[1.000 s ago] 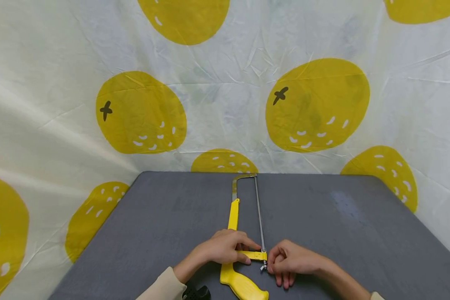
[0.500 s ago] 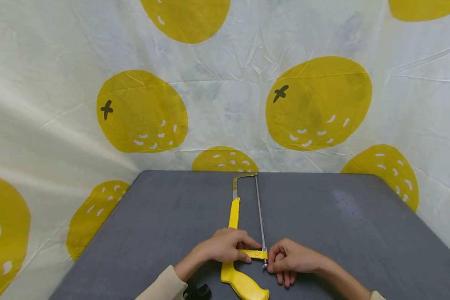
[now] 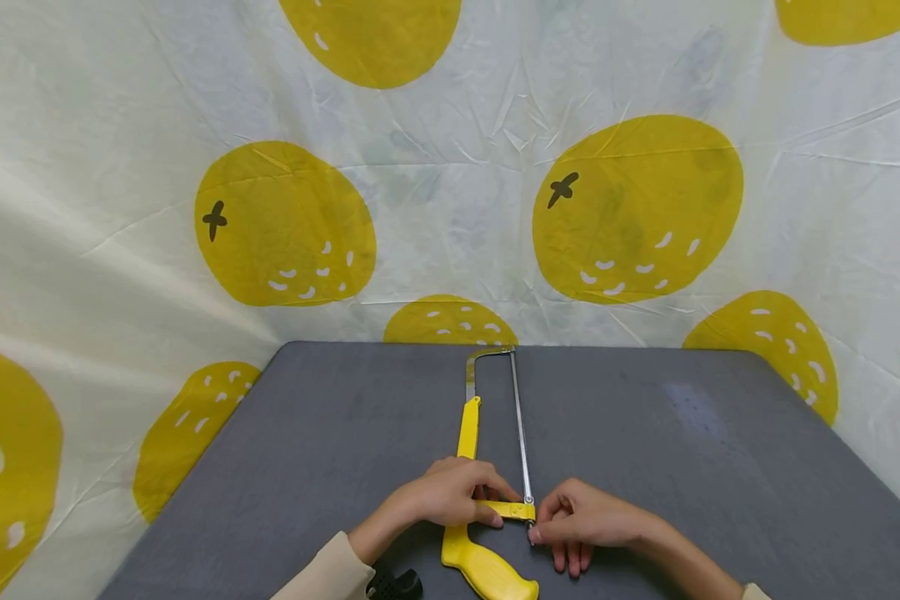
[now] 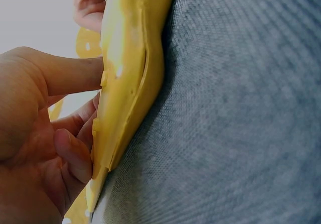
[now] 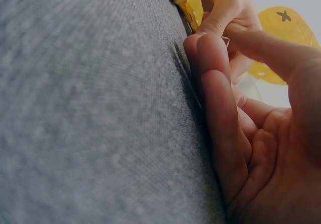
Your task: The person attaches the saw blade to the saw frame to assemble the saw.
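A yellow hacksaw (image 3: 489,571) lies on the table in the head view, its handle toward me and its steel front bend (image 3: 471,375) at the far edge. The thin blade (image 3: 519,425) runs along its right side. My left hand (image 3: 457,492) grips the yellow frame just above the handle, thumb and fingers at the short crossbar (image 3: 508,510). In the left wrist view the yellow handle (image 4: 133,48) stands beside that hand. My right hand (image 3: 585,517) pinches the wing nut (image 3: 531,527) at the crossbar's end; thumb and fingertips mostly cover it.
Dark grey cloth covers the table (image 3: 645,433). A white curtain (image 3: 450,217) with yellow fruit prints hangs behind and at the sides. Beside my left wrist sits a small black object (image 3: 393,585), partly cut off by the frame's lower edge.
My right thumb and fingertips have shifted left onto the wing nut, which was visible beside them before and had turned. The left hand and the hacksaw stay in place.
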`<action>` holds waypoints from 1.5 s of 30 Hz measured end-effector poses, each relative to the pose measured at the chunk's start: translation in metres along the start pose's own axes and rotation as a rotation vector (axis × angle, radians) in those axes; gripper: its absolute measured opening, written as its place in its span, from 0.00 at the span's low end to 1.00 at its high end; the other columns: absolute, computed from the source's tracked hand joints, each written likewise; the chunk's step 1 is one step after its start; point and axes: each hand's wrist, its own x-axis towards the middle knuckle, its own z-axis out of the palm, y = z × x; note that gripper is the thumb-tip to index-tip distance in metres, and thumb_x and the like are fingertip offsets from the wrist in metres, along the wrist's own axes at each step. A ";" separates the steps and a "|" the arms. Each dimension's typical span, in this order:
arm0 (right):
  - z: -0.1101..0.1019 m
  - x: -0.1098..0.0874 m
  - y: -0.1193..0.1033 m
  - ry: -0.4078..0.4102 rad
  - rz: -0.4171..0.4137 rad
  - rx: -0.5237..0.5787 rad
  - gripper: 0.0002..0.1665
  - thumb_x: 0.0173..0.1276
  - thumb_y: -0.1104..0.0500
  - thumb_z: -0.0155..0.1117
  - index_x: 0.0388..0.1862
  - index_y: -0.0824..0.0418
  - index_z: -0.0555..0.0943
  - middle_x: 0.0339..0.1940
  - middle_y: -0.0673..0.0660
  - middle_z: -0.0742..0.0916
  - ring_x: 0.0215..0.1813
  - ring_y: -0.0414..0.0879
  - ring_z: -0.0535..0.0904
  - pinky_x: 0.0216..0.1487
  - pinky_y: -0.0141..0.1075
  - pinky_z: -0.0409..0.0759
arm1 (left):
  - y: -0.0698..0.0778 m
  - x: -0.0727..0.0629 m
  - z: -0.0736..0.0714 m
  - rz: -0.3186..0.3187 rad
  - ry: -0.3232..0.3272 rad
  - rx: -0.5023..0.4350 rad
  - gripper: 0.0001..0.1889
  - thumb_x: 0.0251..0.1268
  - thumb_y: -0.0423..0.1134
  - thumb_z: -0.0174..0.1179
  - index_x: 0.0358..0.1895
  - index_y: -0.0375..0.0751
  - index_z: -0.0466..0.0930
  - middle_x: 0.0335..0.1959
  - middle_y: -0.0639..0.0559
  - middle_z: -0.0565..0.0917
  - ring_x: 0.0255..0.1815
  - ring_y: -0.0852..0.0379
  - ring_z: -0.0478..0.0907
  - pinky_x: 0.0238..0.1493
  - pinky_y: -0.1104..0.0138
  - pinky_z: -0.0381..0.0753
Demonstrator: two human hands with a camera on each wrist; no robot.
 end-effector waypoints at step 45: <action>0.000 0.001 0.006 -0.029 -0.021 0.053 0.18 0.71 0.65 0.66 0.41 0.84 0.75 0.21 0.67 0.87 0.19 0.32 0.83 0.19 0.26 0.78 | -0.001 0.000 0.003 -0.056 0.024 -0.064 0.09 0.63 0.48 0.74 0.44 0.61 0.88 0.34 0.70 0.83 0.31 0.75 0.75 0.35 0.76 0.74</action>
